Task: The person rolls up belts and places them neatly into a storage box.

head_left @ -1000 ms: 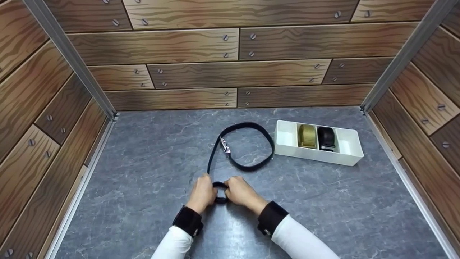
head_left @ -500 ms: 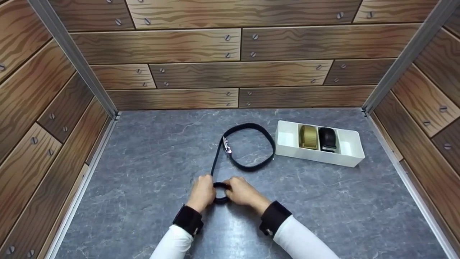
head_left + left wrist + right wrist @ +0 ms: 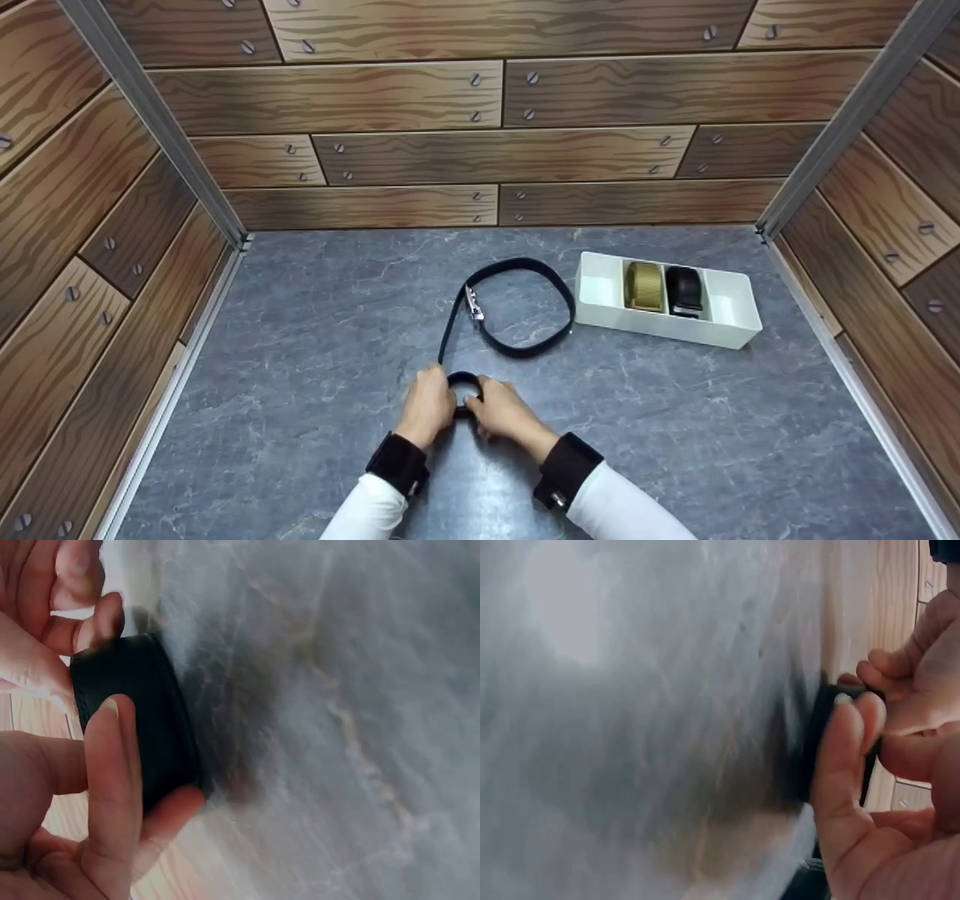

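A black belt (image 3: 519, 264) with a silver buckle (image 3: 473, 304) lies on the grey surface, its buckle end in a wide loop. Its other end is rolled into a small ring (image 3: 465, 377) between my hands. My left hand (image 3: 427, 405) grips the ring's left side, where the strap runs out toward the wide loop. On the right side, my right hand (image 3: 508, 412) pinches the ring between thumb and fingers. In the left wrist view, fingers lie along the black band (image 3: 142, 712). The right wrist view shows the band (image 3: 821, 735) partly hidden behind fingers.
Right of the wide loop stands a white divided box (image 3: 667, 327). It holds a coiled gold belt (image 3: 643, 285) and a coiled black belt (image 3: 683, 288) in its middle compartments. Wood-patterned walls (image 3: 495, 154) enclose the surface at the back and both sides.
My right hand has shifted its hold round the small ring, with the thumb now at its near side. My left hand stays at the left side. The wide loop and box lie as before.
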`<action>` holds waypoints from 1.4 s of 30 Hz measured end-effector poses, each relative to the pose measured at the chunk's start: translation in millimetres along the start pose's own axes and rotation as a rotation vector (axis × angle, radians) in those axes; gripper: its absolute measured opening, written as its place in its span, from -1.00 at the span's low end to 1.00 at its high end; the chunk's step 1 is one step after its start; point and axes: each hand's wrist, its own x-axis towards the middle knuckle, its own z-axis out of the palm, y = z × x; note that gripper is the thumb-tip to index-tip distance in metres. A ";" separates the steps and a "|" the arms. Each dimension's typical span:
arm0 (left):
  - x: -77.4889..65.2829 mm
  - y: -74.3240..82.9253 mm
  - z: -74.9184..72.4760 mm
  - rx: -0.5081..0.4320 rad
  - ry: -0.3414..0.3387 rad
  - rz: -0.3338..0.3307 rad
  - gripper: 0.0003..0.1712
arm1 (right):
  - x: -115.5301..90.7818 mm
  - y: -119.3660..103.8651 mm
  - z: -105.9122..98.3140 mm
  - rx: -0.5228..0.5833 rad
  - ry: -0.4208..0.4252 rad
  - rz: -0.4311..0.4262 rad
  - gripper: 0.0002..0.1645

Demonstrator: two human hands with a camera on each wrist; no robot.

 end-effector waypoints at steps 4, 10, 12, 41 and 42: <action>1.2 -3.1 -1.6 0.051 -0.033 0.062 -0.86 | 4.6 -0.4 0.2 0.028 0.011 0.032 -0.45; 6.8 -13.2 -9.0 0.051 -0.002 0.137 -0.86 | 13.3 -0.2 -1.7 -0.093 0.036 -0.004 -0.45; 9.8 -16.7 -12.3 0.034 -0.019 0.147 -0.80 | 15.8 0.2 -3.0 -0.109 0.031 -0.013 -0.44; 4.6 -13.7 -10.2 0.024 0.003 0.099 -0.84 | 2.5 -1.2 2.9 0.064 -0.012 -0.023 -0.41; 4.3 -13.9 -11.4 0.018 -0.004 0.093 -0.83 | 2.9 -1.1 3.1 0.068 -0.016 -0.025 -0.41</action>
